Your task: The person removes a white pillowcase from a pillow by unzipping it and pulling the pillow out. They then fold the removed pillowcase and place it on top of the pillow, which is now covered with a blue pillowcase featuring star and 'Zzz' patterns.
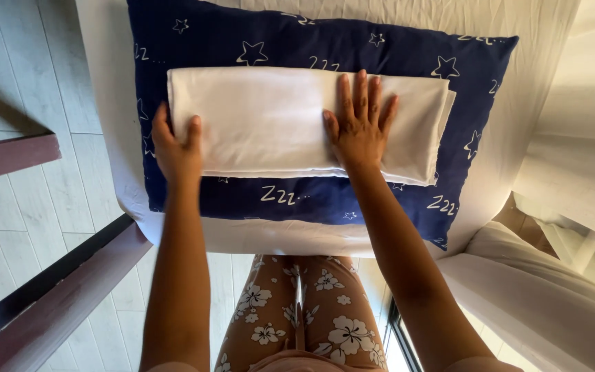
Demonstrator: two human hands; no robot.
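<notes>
Lying under right hand (359, 131), folded white cloth (270, 120)
</notes>
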